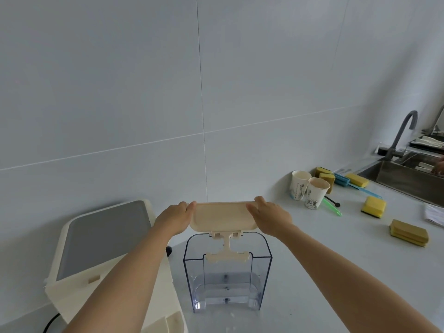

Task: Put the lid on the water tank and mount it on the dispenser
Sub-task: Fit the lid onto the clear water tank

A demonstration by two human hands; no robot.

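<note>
A clear plastic water tank (227, 282) stands upright on the white counter, open at the top. Just above its far rim I hold a beige lid (222, 216), tilted with its underside towards me and a beige hinged bracket hanging from it into the tank's mouth. My left hand (174, 218) grips the lid's left end and my right hand (270, 218) grips its right end. The cream dispenser (103, 239) with a grey top panel sits to the left of the tank, partly behind my left forearm.
Two paper cups (308, 192) stand at the right rear, with yellow sponges (373, 206), a blue brush and a green utensil near them. A steel sink (408, 181) with a grey tap lies at the far right. The tiled wall runs close behind.
</note>
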